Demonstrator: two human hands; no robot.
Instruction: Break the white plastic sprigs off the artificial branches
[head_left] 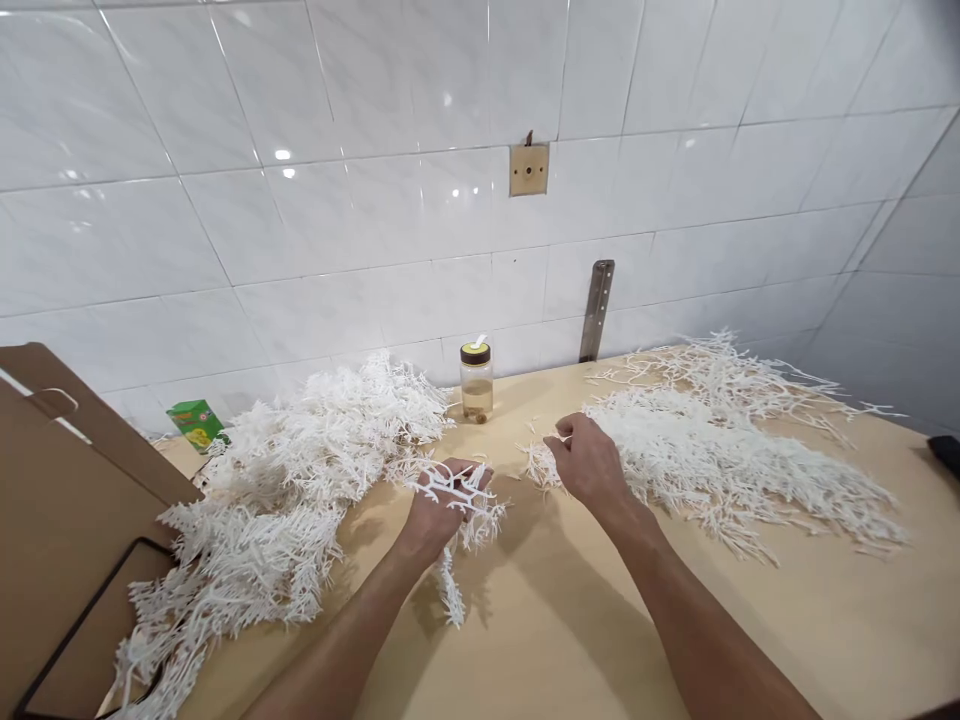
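My left hand [444,508] is closed around a small bunch of white branched sprigs [480,520] that look like plastic. Forked tips stick out above the fingers, and one stem hangs below toward the tabletop. My right hand [589,462] is to the right of it, fingers curled with thumb and forefinger close together; whatever they pinch, if anything, is too small to make out. Just left of those fingertips lies a little heap of short white pieces [541,466]. A large tangled pile of white sprigs [322,440] spreads to the left of my left hand.
Thinner white strands [720,450] cover the table's right side. A jar with a dark lid [477,385] stands near the tiled wall. At left are a cardboard box [67,520] and a green packet [196,424]. A metal strip [598,310] leans on the wall.
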